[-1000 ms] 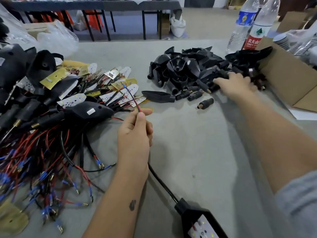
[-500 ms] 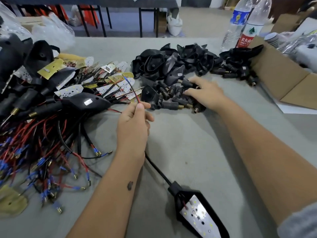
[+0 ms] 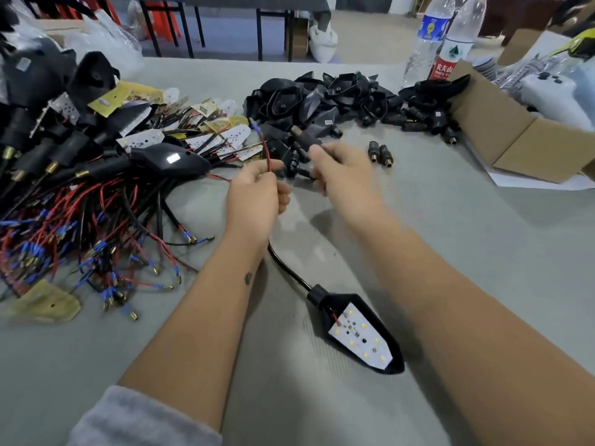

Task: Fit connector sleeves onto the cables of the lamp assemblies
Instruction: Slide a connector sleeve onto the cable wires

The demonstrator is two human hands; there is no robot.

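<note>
My left hand (image 3: 256, 194) pinches the red and black wires (image 3: 264, 149) of a lamp assembly, their tips pointing up and away. That assembly's black cable runs down under the hand to a black lamp head (image 3: 357, 333) with a white LED board, lying on the table near me. My right hand (image 3: 341, 170), blurred by motion, grips a black connector sleeve (image 3: 304, 138) just right of the wire tips. Two loose sleeves (image 3: 380, 153) lie to the right of that hand. More black sleeves and housings (image 3: 322, 101) are heaped behind both hands.
A big tangle of lamp assemblies with red, black and blue-tipped wires (image 3: 80, 204) fills the left of the grey table (image 3: 483, 252). An open cardboard box (image 3: 515, 136) stands at the right. Two plastic water bottles (image 3: 444, 43) stand behind the sleeve heap.
My right hand dragged sleeves from the far heap towards me, then lifted one and brought it left, close to the wires. The left hand kept its pinch on the wires.
</note>
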